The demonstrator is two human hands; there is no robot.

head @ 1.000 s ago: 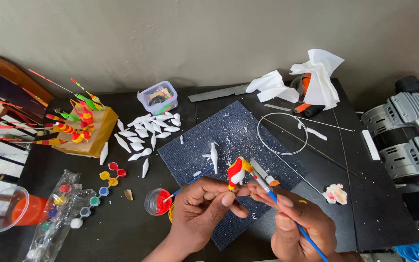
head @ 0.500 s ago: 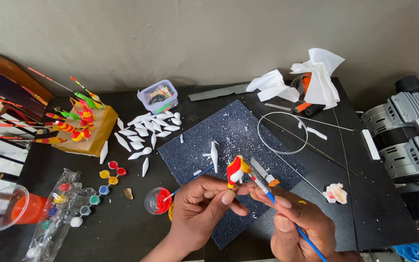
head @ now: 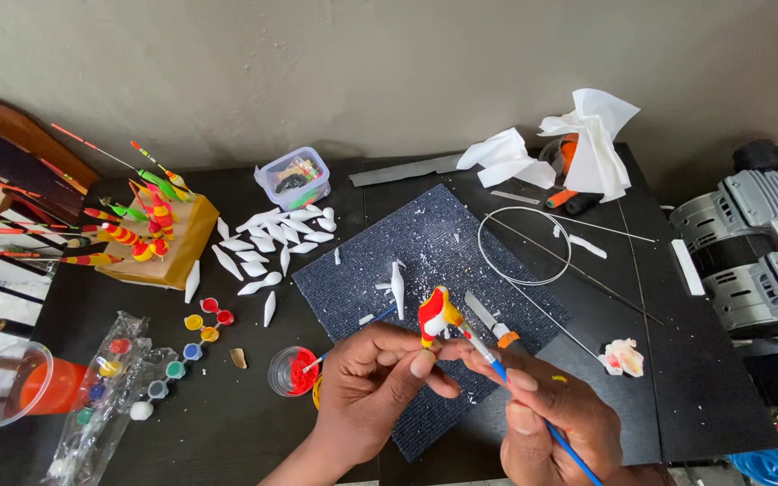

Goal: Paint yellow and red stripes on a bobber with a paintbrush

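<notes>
- The left hand (head: 380,378) pinches a small carved float (head: 437,314) by its lower end, fingers closed tight on it, low over the dark mat (head: 425,243) on the black table (head: 227,423).
- The float stands nearly upright, its long axis tipping slightly right, just above and right of the left-hand grip.
- The right hand (head: 547,414) is closed on a blue-handled paintbrush (head: 497,369), whose tip meets the float's right side; the brush slants up-left from that hand, which sits just below and right of the float.
- The float is painted in red, yellow and white patches.
- Near the left hand sits a small cup of red paint (head: 294,371); unpainted white floats (head: 272,234) lie well apart, further back.
</notes>
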